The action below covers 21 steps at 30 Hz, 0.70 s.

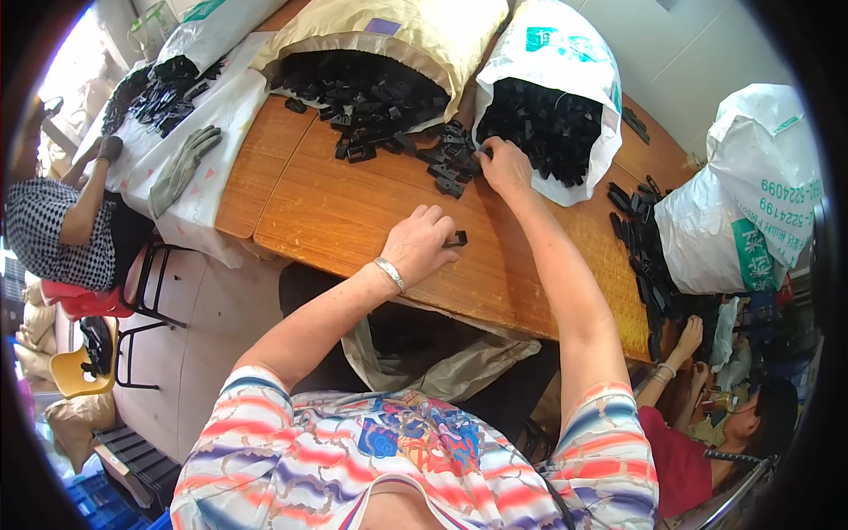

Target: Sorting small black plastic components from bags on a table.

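My left hand (419,243) is closed over the near part of the wooden table, a silver bracelet on its wrist. A small black plastic part (457,239) sticks out between its thumb and fingers. Farther off, my right hand (509,168) reaches to the loose black parts (449,159) lying between two sacks. Its fingertips pinch a dark plastic piece (483,154), partly hidden by the fingers. Behind the left hand, a tan sack (371,42) lies on its side and spills black parts. Next to the right hand, a white sack (548,40) gapes, full of similar pieces.
An open sack (477,362) hangs below the table edge at my lap. More black parts (643,256) line the table's right side by a white bag (733,221). Co-workers sit at left and right. A grey glove (184,168) lies on the left, covered table.
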Available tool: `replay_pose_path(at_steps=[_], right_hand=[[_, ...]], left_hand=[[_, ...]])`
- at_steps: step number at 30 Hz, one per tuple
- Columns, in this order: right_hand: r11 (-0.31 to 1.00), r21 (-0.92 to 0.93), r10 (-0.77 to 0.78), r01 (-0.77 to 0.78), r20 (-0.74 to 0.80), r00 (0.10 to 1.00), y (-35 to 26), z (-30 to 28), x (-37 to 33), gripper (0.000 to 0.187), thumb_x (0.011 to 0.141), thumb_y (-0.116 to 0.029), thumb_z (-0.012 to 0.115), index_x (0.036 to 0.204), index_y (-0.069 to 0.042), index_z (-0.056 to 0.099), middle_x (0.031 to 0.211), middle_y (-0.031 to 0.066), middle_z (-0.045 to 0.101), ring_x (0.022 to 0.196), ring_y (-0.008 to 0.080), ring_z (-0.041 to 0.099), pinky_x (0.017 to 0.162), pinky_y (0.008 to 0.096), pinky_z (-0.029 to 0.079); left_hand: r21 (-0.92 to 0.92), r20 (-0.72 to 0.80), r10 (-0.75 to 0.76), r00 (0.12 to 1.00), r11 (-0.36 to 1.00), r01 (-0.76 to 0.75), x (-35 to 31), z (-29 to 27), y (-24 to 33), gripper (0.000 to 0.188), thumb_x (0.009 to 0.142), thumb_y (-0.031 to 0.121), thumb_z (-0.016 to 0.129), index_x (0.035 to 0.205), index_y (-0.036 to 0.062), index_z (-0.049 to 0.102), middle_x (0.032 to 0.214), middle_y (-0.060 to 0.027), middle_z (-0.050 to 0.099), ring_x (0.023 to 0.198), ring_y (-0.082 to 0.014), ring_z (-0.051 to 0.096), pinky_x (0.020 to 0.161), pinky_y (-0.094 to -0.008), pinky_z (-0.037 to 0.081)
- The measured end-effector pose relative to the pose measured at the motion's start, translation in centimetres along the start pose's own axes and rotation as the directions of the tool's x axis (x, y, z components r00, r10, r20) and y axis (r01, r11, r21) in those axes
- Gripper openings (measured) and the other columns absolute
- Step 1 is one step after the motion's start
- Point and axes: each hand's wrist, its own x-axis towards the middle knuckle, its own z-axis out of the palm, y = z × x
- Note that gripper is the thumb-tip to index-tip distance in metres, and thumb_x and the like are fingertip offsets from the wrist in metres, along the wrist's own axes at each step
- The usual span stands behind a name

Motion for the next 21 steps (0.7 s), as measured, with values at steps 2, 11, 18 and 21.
replay_pose_path(at_steps=[2,11,18,21], right_hand=[[1.0,0.023,-0.002,0.001,0.075,0.997,0.2,-0.9,-0.8,0.025,0.085,-0.026,0.07,0.1,-0.007,0.068,0.092,0.0212,0.07,0.092,0.0395,0.066,0.077,0.0476,0.052],[0.976,0.149,0.084,-0.157,0.409,0.909,0.5,-5.9,-6.7,0.019,0.083,-0.02,0.071,0.09,-0.002,0.069,0.079,0.0171,0.07,0.069,0.0306,0.068,0.067,0.0411,0.053],[0.715,0.506,0.145,-0.483,0.569,0.81,0.5,-5.5,-6.6,0.017,0.09,-0.015,0.062,0.097,-0.002,0.071,0.073,0.0057,0.066,0.054,0.0106,0.06,0.046,0.0252,0.047],[0.792,0.54,0.091,-0.286,0.359,0.929,1.6,-5.3,-7.2,0.02,0.089,-0.013,0.061,0.103,0.001,0.068,0.073,0.0098,0.068,0.058,0.019,0.065,0.056,0.0306,0.051]], left_hand=[[-0.013,-0.003,-0.008,1.0,1.0,0.008,-0.4,0.2,0.2,0.028,0.069,0.016,0.081,0.085,0.0084,0.059,0.091,-0.0092,0.057,0.093,-0.0308,0.055,0.078,-0.0403,0.05],[-0.045,-0.033,0.026,0.999,0.999,-0.027,-1.1,-0.2,0.2,0.022,0.073,0.01,0.076,0.085,0.0067,0.057,0.091,-0.0106,0.058,0.091,-0.0322,0.056,0.079,-0.0403,0.049],[-0.045,-0.032,-0.007,0.999,0.999,0.005,-1.1,-0.1,0.1,0.027,0.073,0.008,0.076,0.092,0.0064,0.057,0.094,-0.0101,0.058,0.095,-0.0323,0.056,0.081,-0.0402,0.049],[-0.065,-0.021,-0.016,1.0,0.998,0.015,-1.1,-0.1,0.2,0.028,0.073,0.008,0.076,0.094,0.0059,0.057,0.096,-0.0106,0.059,0.098,-0.0324,0.056,0.083,-0.0401,0.049]])
